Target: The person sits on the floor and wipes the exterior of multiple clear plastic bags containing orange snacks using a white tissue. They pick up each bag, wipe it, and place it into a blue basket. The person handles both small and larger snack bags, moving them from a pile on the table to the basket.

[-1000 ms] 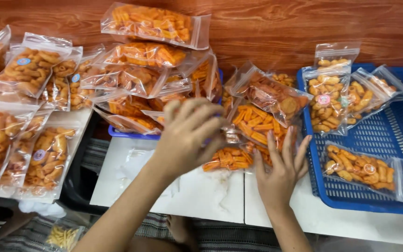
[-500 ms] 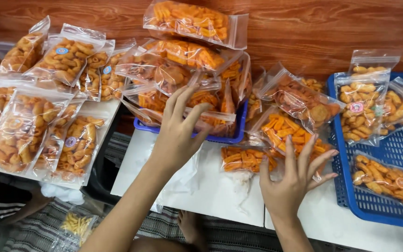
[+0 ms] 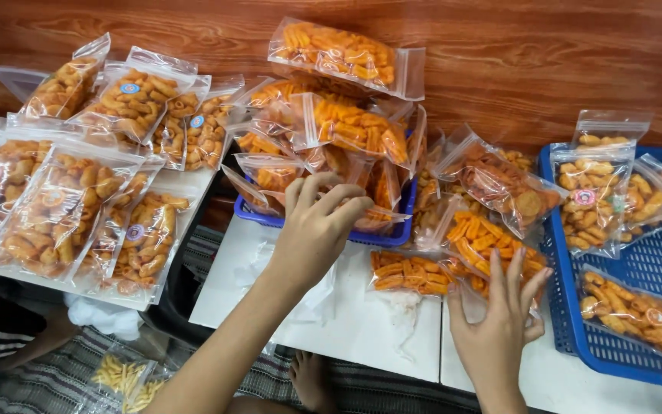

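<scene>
My left hand (image 3: pixel 314 230) reaches forward with its fingers apart. The fingertips touch a clear zip bag of orange snacks (image 3: pixel 270 175) at the front of a small blue basket (image 3: pixel 381 232) piled with similar bags. My right hand (image 3: pixel 499 330) lies lower right with its fingers spread flat. It rests on the near edge of a bag of orange snack sticks (image 3: pixel 478 239) on the white table (image 3: pixel 362 330). Another small bag of orange sticks (image 3: pixel 409 271) lies flat between my hands. Neither hand is closed around anything.
Bags of golden snacks (image 3: pixel 55 207) cover a surface at the left. A big blue mesh tray (image 3: pixel 653 261) at the right holds bags of round snacks. A wooden wall (image 3: pixel 538 69) stands behind. Below the table are a striped mat and a bare foot (image 3: pixel 309 379).
My left hand has stretched forward, from above the table to the bags in the small blue basket. My right hand stays on the bag of orange sticks. The view has shifted.
</scene>
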